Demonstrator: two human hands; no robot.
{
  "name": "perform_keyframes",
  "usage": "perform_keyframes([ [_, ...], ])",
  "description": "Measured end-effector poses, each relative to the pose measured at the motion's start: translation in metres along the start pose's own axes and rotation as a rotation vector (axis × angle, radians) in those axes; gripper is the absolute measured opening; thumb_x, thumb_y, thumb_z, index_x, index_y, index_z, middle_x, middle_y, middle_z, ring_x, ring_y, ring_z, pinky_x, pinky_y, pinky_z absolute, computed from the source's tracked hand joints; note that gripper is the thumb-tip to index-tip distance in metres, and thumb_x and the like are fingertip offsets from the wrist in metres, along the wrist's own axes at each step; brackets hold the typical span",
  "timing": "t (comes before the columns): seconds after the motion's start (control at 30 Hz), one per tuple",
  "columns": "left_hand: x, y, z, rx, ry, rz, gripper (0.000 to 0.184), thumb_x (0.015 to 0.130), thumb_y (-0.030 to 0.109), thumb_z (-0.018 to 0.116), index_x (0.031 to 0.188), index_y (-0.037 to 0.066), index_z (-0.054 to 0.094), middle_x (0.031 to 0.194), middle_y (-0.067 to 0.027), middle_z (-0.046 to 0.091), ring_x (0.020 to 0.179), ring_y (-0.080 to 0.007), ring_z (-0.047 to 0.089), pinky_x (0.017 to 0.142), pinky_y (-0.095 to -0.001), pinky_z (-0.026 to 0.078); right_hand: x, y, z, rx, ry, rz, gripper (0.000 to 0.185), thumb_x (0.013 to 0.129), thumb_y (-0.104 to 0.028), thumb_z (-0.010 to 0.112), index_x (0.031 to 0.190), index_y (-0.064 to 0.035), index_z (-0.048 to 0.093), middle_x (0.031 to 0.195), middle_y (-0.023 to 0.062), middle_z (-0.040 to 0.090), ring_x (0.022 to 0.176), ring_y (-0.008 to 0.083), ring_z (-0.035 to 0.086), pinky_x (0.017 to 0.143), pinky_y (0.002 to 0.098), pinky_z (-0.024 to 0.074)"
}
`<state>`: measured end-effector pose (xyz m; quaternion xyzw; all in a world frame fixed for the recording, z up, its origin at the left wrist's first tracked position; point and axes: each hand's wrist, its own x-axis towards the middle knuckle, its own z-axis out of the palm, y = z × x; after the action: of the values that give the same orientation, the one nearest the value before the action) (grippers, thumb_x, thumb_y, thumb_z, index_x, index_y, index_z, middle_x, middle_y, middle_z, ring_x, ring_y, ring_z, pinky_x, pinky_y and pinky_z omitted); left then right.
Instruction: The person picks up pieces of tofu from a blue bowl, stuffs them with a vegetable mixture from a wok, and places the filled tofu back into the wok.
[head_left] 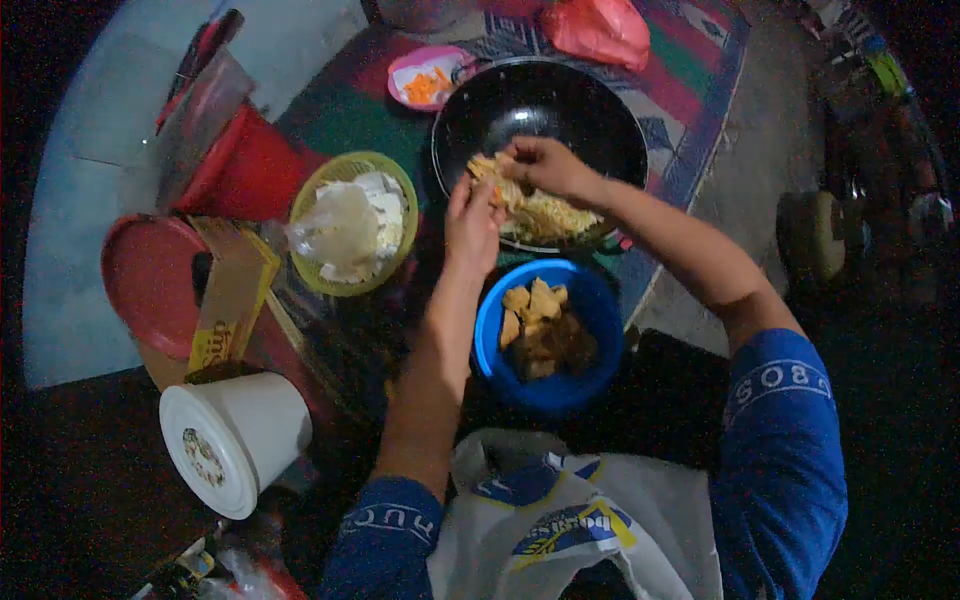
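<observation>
Over the near left part of a black wok [540, 95], my left hand [473, 225] holds up what looks like a piece of fried tofu [487, 172], golden with orange bits. My right hand [548, 168] has its fingers pinched together at the right side of that piece; what they grip is hidden. A pale shredded vegetable mix [560, 215] lies in the near side of the wok, partly behind my right wrist. Just below stands a blue basin [482, 335] with several brown chunks of fried tofu [545, 305].
Left of the wok is a yellow-green basket [408, 245] with white blocks and a plastic bag. A pink bowl [398, 85] holds orange pieces. A red bag [600, 35], a red bucket [240, 170], a cardboard box [235, 290] and a lidded white tub [265, 425] stand around.
</observation>
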<state>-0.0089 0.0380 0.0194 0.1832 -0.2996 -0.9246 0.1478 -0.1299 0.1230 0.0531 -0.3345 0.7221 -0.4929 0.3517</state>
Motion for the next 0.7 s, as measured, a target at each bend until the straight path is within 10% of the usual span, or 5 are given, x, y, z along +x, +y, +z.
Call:
perform_keyframes([
  [0.13, 0.006, 0.008, -0.006, -0.048, -0.020, 0.053, 0.027, 0.080, 0.010, 0.050, 0.106, 0.011, 0.045, 0.099, -0.0021, 0.050, 0.088, -0.0123, 0.049, 0.067, -0.0249, 0.041, -0.016, -0.011, -0.001, 0.109, -0.171, -0.172, 0.035, 0.073, -0.011, 0.058, 0.106, -0.0039, 0.047, 0.095, 0.0029, 0.053, 0.085, 0.0082, 0.048, 0.077, 0.0225, 0.0383],
  [0.7, 0.005, 0.008, -0.003, -0.062, -0.010, 0.054, 0.027, 0.080, 0.007, 0.048, 0.107, 0.008, 0.043, 0.104, -0.0065, 0.049, 0.093, -0.0187, 0.050, 0.073, -0.0312, 0.044, -0.017, 0.000, -0.007, -0.154, 0.025, -0.175, 0.021, 0.072, -0.009, 0.062, 0.088, -0.0029, 0.050, 0.079, 0.0018, 0.054, 0.074, 0.0087, 0.050, 0.068, 0.0224, 0.0420],
])
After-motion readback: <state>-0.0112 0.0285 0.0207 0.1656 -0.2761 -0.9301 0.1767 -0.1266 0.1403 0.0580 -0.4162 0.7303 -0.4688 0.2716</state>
